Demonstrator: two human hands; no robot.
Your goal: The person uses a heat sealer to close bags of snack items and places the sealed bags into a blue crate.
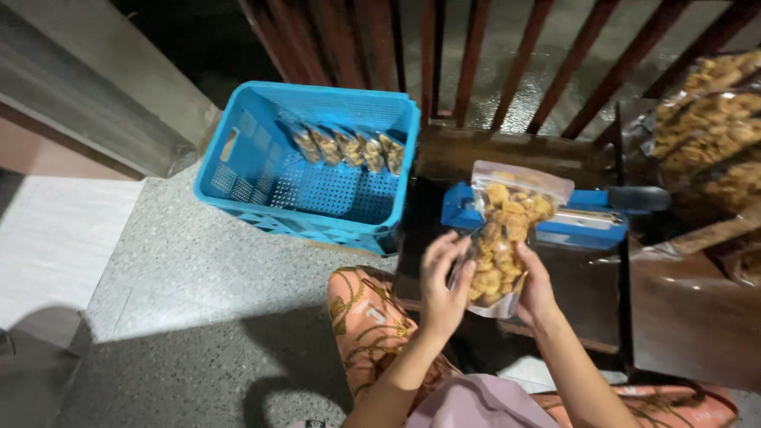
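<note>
Hands at work: left hand [442,285] and right hand [535,289] clamp a clear snack pouch [507,234] over the blue sealer [555,218], apparently unsealed; five filled pouches [349,147] line the blue crate [309,162] far left.
</note>
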